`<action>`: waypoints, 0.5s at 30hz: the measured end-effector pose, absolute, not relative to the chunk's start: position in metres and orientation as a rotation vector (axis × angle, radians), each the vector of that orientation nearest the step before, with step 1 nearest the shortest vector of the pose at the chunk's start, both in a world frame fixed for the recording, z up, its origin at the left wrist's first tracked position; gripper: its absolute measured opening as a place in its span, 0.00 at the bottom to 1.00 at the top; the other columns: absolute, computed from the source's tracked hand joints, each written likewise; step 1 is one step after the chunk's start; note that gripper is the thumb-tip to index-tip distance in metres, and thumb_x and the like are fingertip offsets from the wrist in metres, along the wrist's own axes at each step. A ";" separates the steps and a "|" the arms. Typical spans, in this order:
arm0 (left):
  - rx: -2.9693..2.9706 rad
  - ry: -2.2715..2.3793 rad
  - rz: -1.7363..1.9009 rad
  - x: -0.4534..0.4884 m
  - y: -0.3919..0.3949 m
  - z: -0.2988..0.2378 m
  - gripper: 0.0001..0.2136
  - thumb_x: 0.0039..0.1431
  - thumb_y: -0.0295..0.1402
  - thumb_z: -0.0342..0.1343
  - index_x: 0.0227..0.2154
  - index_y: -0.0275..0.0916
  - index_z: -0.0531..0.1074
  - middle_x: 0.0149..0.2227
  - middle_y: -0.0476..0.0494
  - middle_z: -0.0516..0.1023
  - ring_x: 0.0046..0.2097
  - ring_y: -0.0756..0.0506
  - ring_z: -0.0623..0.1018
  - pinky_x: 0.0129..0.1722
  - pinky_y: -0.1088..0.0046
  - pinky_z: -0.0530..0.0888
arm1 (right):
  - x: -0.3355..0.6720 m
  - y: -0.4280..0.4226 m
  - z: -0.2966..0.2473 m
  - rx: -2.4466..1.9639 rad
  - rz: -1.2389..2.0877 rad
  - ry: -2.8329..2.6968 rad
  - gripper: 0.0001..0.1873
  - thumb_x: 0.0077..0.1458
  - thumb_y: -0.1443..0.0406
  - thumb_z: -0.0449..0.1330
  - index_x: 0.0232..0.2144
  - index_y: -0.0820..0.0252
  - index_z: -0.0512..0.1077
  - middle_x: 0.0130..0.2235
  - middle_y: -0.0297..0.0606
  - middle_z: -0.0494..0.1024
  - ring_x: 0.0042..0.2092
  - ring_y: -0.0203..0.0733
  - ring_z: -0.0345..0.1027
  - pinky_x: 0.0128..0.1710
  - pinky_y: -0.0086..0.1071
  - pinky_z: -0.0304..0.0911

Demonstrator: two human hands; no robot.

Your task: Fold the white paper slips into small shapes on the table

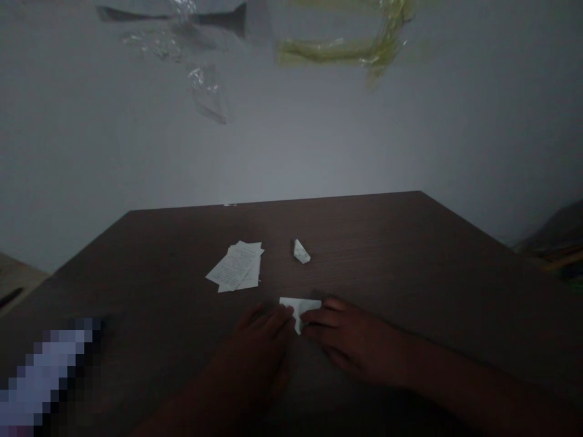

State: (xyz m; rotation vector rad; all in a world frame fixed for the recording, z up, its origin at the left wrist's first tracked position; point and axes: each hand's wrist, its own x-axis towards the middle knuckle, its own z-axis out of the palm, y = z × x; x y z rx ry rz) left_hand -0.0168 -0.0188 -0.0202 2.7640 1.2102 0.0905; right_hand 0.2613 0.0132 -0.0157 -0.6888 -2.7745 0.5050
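A folded piece of white paper [296, 308] lies on the dark wood-grain table [387, 255], partly covered by my fingers. My left hand [259, 343] presses on its left side, and my right hand [346, 334] holds its right side with the fingertips. Beyond my hands, a small folded paper piece [301, 252] rests by itself. To its left lies a loose stack of printed paper sheets [235, 267], slightly fanned. Neither of these touches my hands.
The table's far edge meets a grey wall [291, 133], with clear plastic film [200, 54] and green-tinged plastic [341, 51] along the top of the view. A pixelated patch [48, 370] covers the lower left. A dark object [555, 240] stands beyond the right edge.
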 end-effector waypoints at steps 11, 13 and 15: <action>2.738 1.364 0.003 -0.012 -0.027 -0.009 0.28 0.66 0.26 0.61 0.69 0.43 0.80 0.72 0.36 0.81 0.73 0.27 0.79 0.77 0.29 0.68 | 0.255 0.006 -0.012 -0.760 0.486 -2.823 0.26 0.71 0.72 0.60 0.68 0.62 0.77 0.69 0.46 0.82 0.61 0.57 0.75 0.67 0.51 0.71; 2.725 1.407 -0.007 -0.007 -0.029 -0.005 0.26 0.67 0.25 0.61 0.67 0.42 0.81 0.72 0.34 0.82 0.73 0.25 0.79 0.76 0.26 0.67 | 0.255 0.006 -0.012 -0.762 0.498 -2.821 0.25 0.72 0.72 0.59 0.67 0.62 0.78 0.67 0.47 0.83 0.59 0.56 0.75 0.66 0.52 0.71; 2.707 1.452 -0.022 -0.004 -0.028 -0.003 0.26 0.68 0.25 0.61 0.67 0.41 0.81 0.71 0.32 0.82 0.72 0.24 0.79 0.75 0.23 0.67 | 0.255 0.007 -0.012 -0.764 0.524 -2.813 0.25 0.71 0.72 0.59 0.67 0.61 0.78 0.67 0.46 0.83 0.59 0.56 0.75 0.66 0.52 0.71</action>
